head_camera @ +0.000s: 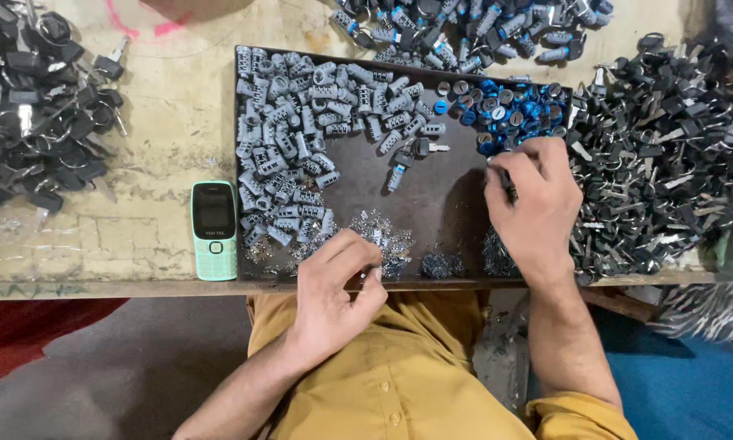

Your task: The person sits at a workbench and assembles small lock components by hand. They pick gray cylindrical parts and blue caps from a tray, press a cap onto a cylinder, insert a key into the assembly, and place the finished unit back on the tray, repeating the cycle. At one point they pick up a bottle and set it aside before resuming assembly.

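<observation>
Hiding: the left hand [334,285] curls its fingers [365,259] over the heap of small shiny metal bits [383,238]; whether they pinch anything cannot be told
Right hand: the right hand [537,208] has fingers [505,173] closed on a small dark part, mostly covered, kind unclear
Tray: dark flat rectangular tray [431,204] on the worn pale counter [171,114]; near edge at the person's lap
Textures: ribbed grey metal lock cylinders [301,122] piled on the tray's left; round blue-rimmed caps [513,110] just beyond the right hand
Around: black-headed keys [668,155] heaped right, cut by the frame; black key fobs [32,106] heaped left; mint-green push-button phone [214,230] just beside the tray
</observation>
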`<state>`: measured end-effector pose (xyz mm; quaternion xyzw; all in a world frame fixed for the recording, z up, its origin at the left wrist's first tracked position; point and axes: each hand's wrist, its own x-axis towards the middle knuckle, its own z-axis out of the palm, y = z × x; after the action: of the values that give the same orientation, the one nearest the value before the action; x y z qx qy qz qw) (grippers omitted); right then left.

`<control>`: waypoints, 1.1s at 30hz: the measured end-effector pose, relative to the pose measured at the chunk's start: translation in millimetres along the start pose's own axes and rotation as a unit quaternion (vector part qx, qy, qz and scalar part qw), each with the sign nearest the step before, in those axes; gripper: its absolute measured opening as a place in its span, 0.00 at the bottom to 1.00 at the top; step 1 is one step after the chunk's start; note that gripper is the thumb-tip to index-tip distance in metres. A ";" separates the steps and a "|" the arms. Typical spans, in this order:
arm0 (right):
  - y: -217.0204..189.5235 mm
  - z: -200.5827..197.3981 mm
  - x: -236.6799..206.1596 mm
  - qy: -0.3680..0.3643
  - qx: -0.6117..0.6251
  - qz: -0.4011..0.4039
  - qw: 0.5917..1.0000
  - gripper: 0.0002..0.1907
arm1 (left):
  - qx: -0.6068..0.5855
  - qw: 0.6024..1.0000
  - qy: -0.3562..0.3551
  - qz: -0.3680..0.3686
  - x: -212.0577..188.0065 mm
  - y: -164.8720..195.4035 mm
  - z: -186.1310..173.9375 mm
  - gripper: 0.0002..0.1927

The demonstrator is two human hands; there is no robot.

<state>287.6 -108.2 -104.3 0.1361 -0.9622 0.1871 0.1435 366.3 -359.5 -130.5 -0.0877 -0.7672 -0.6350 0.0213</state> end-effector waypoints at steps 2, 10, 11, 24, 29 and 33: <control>-12.2 -5.5 -16.6 0.011 0.083 0.019 0.996 0.10 | -0.002 1.000 -0.012 0.014 -0.2 0.0 0.6 0.08; -58.2 3.6 -78.8 -0.095 0.474 0.116 0.868 0.17 | -0.075 0.991 -0.060 0.096 1.7 -0.6 15.5 0.08; -58.8 4.6 -80.7 -0.092 0.484 0.139 0.859 0.18 | -0.076 0.990 -0.058 0.100 1.1 -0.1 15.7 0.08; -56.2 7.2 -94.4 -0.068 0.592 0.158 0.787 0.09 | -0.108 0.988 -0.041 0.098 -6.9 1.5 19.9 0.08; -60.4 10.3 -92.9 -0.051 0.600 0.150 0.784 0.09 | -0.130 0.987 -0.057 0.071 -2.5 3.8 14.5 0.08; -62.6 13.9 -92.3 -0.046 0.599 0.155 0.784 0.08 | -0.122 0.989 -0.068 0.048 0.9 6.6 8.3 0.09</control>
<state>389.2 -150.4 -126.7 0.0517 -0.6699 0.7395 -0.0420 367.2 -350.0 -125.6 -0.1694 -0.6784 -0.7148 -0.0109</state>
